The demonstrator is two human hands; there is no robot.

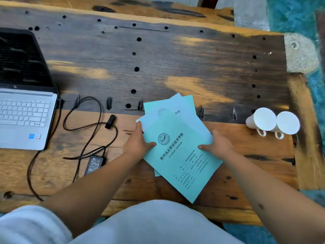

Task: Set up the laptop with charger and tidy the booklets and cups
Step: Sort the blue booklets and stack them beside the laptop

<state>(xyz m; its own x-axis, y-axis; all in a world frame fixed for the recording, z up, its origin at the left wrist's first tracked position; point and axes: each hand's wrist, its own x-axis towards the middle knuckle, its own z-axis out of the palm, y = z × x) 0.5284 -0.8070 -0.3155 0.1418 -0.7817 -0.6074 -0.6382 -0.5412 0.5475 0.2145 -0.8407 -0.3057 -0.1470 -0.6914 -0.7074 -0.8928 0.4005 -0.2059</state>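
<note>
Several light green and blue booklets (177,148) form a loose, fanned pile at the table's front middle. My left hand (136,142) grips the pile's left edge, thumb on the top cover. My right hand (217,145) holds the right edge the same way. An open white laptop (24,110) sits at the left with a dark screen. Its black cable (91,124) loops across the wood to the charger brick (95,163). Two white cups (273,122) lie on their sides at the right, touching each other.
The wooden table (158,64) is dark, with many small holes across its far half. Its right edge (306,129) borders a teal rug. My light trousers fill the bottom of the view.
</note>
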